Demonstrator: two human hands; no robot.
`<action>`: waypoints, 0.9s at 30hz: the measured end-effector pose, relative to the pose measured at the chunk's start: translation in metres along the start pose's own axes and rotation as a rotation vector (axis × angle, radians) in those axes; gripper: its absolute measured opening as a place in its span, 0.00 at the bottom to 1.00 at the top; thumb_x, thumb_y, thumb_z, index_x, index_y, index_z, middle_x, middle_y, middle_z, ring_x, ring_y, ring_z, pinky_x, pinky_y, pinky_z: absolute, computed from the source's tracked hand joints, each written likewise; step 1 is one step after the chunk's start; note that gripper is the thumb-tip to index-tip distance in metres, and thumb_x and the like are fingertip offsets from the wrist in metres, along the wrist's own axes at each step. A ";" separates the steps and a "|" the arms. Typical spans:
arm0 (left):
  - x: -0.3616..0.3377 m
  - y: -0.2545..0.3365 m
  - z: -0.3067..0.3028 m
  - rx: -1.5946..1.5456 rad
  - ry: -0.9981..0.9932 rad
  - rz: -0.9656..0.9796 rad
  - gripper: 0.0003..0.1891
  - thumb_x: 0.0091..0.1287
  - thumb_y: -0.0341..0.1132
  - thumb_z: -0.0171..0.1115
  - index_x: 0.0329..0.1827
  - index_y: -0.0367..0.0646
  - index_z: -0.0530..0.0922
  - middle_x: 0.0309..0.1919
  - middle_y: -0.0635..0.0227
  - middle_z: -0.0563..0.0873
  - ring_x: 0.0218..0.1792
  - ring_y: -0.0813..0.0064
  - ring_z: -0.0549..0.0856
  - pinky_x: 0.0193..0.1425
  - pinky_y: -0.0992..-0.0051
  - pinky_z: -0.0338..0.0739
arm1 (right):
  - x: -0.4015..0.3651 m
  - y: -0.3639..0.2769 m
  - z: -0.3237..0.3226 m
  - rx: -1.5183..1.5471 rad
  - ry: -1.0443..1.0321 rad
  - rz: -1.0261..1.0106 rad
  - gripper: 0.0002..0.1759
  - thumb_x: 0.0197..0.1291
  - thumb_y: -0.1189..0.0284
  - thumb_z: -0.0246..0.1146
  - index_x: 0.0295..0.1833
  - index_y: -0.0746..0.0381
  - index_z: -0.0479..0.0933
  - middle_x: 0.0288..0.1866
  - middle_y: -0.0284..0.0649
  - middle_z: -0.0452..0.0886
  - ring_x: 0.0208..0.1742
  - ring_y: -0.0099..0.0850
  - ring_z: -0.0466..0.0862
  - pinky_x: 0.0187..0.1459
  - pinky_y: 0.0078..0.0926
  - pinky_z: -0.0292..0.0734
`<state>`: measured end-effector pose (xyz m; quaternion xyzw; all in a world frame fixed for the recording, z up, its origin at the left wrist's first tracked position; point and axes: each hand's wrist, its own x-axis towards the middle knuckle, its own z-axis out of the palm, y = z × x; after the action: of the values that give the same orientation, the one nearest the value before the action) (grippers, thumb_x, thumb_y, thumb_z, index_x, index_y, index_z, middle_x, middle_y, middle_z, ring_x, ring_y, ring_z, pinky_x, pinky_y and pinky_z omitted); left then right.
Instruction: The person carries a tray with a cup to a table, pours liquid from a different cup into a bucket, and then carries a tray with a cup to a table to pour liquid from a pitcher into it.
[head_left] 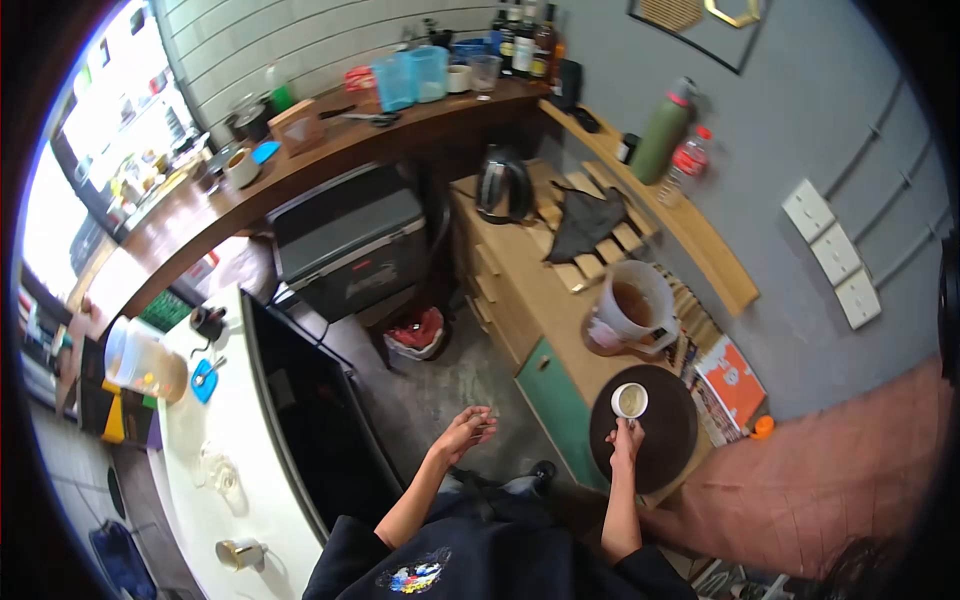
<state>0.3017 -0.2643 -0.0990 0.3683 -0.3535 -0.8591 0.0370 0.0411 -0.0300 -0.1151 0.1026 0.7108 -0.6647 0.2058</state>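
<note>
My right hand [625, 438] grips a white cup [620, 402] by its handle, and pale liquid shows inside. The cup overlaps a dark round tray [662, 450] on the wooden counter. Beyond the tray stands a large clear plastic pitcher [606, 330] with brown liquid in it. In front of my body, over the floor, my left hand [468, 432] is raised with its fingers loosely curled and apart, and nothing shows in it.
A white counter [195, 500] at left carries a tilted mug [240, 553] and a plastic container [148, 360]. An electric kettle [504, 186] stands on the wooden cabinet. A bottle [688, 165] sits on the wall ledge. A lined bin [416, 332] is on the floor.
</note>
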 end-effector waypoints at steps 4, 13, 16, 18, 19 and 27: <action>-0.042 0.019 -0.043 -0.083 0.093 0.080 0.18 0.73 0.39 0.53 0.62 0.45 0.67 0.52 0.63 0.79 0.51 0.73 0.80 0.55 0.74 0.75 | -0.029 -0.018 0.096 -0.006 -0.262 -0.064 0.04 0.60 0.75 0.61 0.37 0.61 0.72 0.25 0.28 0.69 0.19 0.18 0.70 0.19 0.20 0.71; -0.157 0.032 -0.113 -0.251 0.433 0.501 0.18 0.73 0.42 0.54 0.61 0.44 0.68 0.52 0.63 0.80 0.47 0.76 0.81 0.54 0.75 0.76 | -0.174 0.007 0.317 -0.224 -1.193 -0.126 0.10 0.58 0.74 0.67 0.32 0.60 0.70 0.25 0.28 0.69 0.19 0.17 0.70 0.19 0.19 0.71; -0.195 0.032 -0.128 -0.299 0.597 0.637 0.18 0.73 0.40 0.54 0.61 0.44 0.67 0.52 0.62 0.80 0.46 0.76 0.81 0.53 0.75 0.76 | -0.242 0.015 0.367 -0.385 -1.507 -0.151 0.10 0.60 0.73 0.66 0.30 0.61 0.71 0.20 0.26 0.69 0.18 0.16 0.70 0.19 0.17 0.69; -0.218 0.029 -0.137 -0.310 0.720 0.725 0.19 0.73 0.38 0.54 0.63 0.43 0.65 0.52 0.61 0.79 0.46 0.76 0.81 0.52 0.75 0.76 | -0.283 0.020 0.391 -0.504 -1.707 -0.163 0.09 0.62 0.71 0.65 0.34 0.63 0.74 0.20 0.25 0.69 0.18 0.15 0.69 0.18 0.15 0.66; -0.225 0.023 -0.142 -0.328 0.793 0.782 0.20 0.72 0.38 0.54 0.64 0.43 0.63 0.52 0.60 0.79 0.45 0.76 0.82 0.52 0.75 0.76 | -0.300 0.023 0.400 -0.522 -1.767 -0.153 0.09 0.62 0.71 0.65 0.34 0.63 0.74 0.20 0.25 0.69 0.18 0.15 0.69 0.18 0.15 0.66; -0.266 0.005 -0.166 -0.368 1.384 0.929 0.36 0.60 0.25 0.67 0.70 0.46 0.58 0.48 0.61 0.77 0.40 0.78 0.83 0.46 0.78 0.79 | -0.387 0.069 0.454 -0.877 -2.346 -0.275 0.10 0.64 0.66 0.64 0.39 0.62 0.77 0.21 0.23 0.69 0.21 0.12 0.66 0.19 0.15 0.61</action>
<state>0.6033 -0.2781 -0.0143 0.6160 -0.2213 -0.3817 0.6526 0.4864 -0.4220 -0.0258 -0.7000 0.2660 -0.0802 0.6579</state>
